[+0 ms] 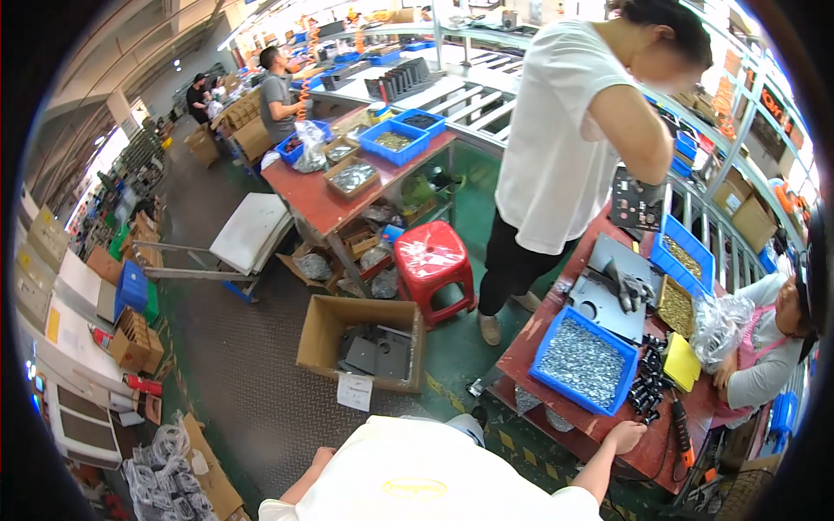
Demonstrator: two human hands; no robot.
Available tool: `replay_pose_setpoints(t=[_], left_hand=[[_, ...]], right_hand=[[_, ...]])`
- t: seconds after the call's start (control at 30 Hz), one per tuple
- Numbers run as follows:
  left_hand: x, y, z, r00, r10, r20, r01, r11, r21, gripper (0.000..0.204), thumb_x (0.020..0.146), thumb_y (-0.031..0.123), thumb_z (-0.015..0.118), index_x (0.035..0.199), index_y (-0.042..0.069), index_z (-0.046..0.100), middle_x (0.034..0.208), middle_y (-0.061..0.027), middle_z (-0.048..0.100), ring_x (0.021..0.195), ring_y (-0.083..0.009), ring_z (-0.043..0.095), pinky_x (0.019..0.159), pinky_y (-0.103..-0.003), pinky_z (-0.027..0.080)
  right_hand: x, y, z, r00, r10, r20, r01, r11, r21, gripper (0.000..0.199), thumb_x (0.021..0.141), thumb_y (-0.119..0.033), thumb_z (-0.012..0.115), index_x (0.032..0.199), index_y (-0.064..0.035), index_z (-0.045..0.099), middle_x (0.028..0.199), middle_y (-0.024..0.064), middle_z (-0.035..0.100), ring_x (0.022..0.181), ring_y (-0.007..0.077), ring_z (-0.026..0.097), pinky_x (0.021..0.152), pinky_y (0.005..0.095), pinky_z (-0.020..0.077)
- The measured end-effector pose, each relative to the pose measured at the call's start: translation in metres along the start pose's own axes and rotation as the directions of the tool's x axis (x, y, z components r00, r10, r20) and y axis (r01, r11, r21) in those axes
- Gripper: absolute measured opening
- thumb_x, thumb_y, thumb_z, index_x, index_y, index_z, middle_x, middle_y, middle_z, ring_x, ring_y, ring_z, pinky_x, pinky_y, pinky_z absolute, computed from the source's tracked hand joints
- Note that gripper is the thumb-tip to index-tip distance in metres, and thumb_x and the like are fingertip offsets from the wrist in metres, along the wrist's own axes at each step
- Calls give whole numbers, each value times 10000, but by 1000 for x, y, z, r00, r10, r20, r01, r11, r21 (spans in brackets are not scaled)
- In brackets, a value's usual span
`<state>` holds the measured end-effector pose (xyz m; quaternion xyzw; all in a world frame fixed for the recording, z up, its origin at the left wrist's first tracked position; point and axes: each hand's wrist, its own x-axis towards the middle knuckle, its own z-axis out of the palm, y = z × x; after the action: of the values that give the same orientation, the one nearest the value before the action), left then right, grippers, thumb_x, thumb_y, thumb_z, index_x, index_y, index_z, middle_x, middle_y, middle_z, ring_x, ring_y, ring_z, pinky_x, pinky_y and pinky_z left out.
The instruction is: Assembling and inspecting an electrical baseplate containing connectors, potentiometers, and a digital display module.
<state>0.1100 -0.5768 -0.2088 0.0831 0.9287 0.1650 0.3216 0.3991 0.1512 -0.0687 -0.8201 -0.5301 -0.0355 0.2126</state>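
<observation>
My right hand (624, 437) reaches to the front edge of a red worktable (573, 423), its fingers closed on one end of a small black part at the near edge of a heap of black parts (647, 382). A blue bin of small silvery metal pieces (582, 360) stands just beyond that hand. A screwdriver-like tool with an orange and black handle (682, 434) lies to its right. My left hand (324, 456) hangs low at my left side, mostly behind my white shirt; its fingers are too hidden to read.
A standing person in white (556, 130) and a seated person in a pink apron (756, 347) work at the table. Grey metal plates with gloves (627, 286) lie there. An open carton of grey plates (360, 343) and a red stool (433, 260) stand on the floor ahead.
</observation>
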Motion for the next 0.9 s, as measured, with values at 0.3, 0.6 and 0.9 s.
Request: replay_pose_setpoints(t=[0.3, 0.6, 0.9], left_hand=[[64, 245, -37, 985, 151, 89, -164, 972, 167, 352, 773, 271, 586, 1041, 52, 653, 1198, -220, 537, 1123, -345, 517, 955, -407, 424], [75, 385, -24, 938, 338, 74, -345, 932, 112, 417, 806, 247, 589, 1185, 72, 585, 1383, -164, 395, 1233, -304, 438, 1022, -368, 369], [86, 347, -24, 957, 114, 265, -181, 954, 241, 417, 775, 267, 595, 1139, 65, 624, 1166, -187, 591, 1090, -315, 561, 934, -385, 438]], right_hand=[[-11, -8, -19, 995, -101, -6, 97, 940, 326, 206, 903, -151, 432, 965, 16, 537, 943, 227, 608, 877, 379, 587, 744, 468, 444], [-7, -1, -3, 959, -271, -87, 284, 899, 333, 137, 854, -128, 514, 929, -19, 548, 930, 151, 570, 917, 338, 539, 784, 438, 421], [-10, -6, -20, 967, -256, -18, 243, 893, 379, 124, 857, -132, 517, 916, -27, 546, 929, 140, 564, 930, 330, 530, 786, 430, 408]])
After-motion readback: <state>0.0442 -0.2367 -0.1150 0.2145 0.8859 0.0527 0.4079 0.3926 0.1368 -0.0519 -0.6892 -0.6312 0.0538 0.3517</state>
